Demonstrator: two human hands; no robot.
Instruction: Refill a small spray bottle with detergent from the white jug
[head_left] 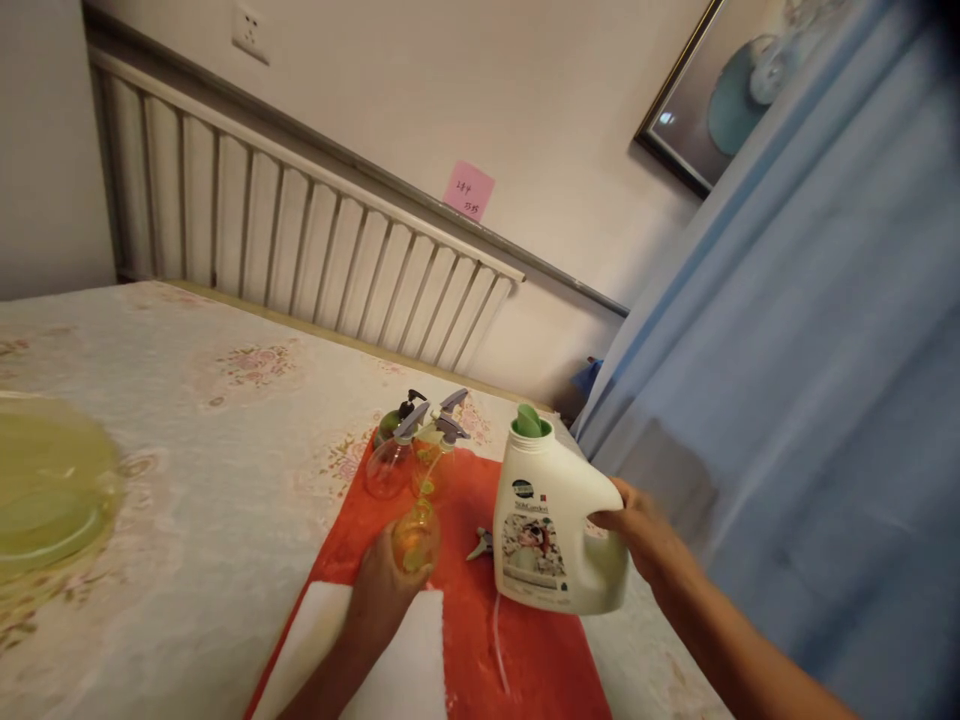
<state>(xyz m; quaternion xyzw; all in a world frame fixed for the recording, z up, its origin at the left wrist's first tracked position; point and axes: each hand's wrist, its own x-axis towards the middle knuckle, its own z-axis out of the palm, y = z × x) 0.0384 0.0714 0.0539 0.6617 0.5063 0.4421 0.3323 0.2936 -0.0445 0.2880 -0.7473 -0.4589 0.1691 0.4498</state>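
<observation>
My right hand (641, 530) grips the handle of a white detergent jug (551, 525) with an open green spout, standing upright on a red mat (480, 600). My left hand (382, 590) holds a small clear bottle with yellow liquid (416, 535) on the mat; its top is off. A grey spray head with a thin tube (481, 545) lies on the mat between the bottle and the jug. Behind stand two clear spray bottles (409, 455) with grey triggers and a green pump bottle (395, 420).
A white cloth (409, 665) lies on the near end of the mat. A yellow-green basin (45, 490) sits at the left on the floral tablecloth (210, 480). A white radiator (300, 250) runs behind the table. A blue curtain (810, 380) hangs at the right.
</observation>
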